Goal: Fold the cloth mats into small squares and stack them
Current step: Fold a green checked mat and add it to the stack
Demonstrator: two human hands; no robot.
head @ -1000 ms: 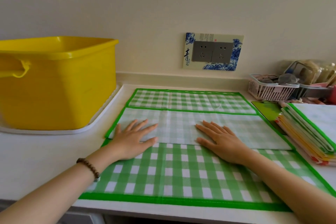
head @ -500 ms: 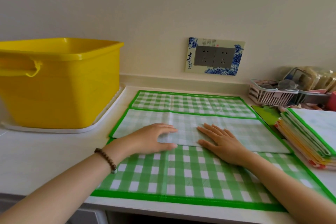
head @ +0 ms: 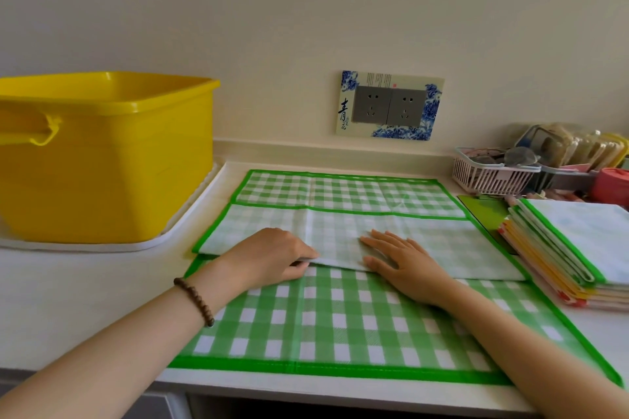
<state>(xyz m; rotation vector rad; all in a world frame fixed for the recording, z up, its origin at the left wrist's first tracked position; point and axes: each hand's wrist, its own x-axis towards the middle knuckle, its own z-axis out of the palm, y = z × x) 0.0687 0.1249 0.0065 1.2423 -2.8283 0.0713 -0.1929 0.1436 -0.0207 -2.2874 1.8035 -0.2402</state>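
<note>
Here the green checked cloth mat [head: 340,323] lies spread on the white surface [head: 68,299], its far part folded toward the person so that a pale flap [head: 459,248] runs across its middle. The left hand [head: 272,257] has its grip clenched on the flap's near edge, fingers curled over it and thumb beneath, close to the mat's centre line. Just to its right, the right hand [head: 405,265] lies flat on the flap, grip released, fingers straight and pressing down. A stack of folded mats [head: 578,248] sits just beside the mat's right edge. A yellow tub [head: 112,163] stands on a white tray [head: 190,221] to the left.
</note>
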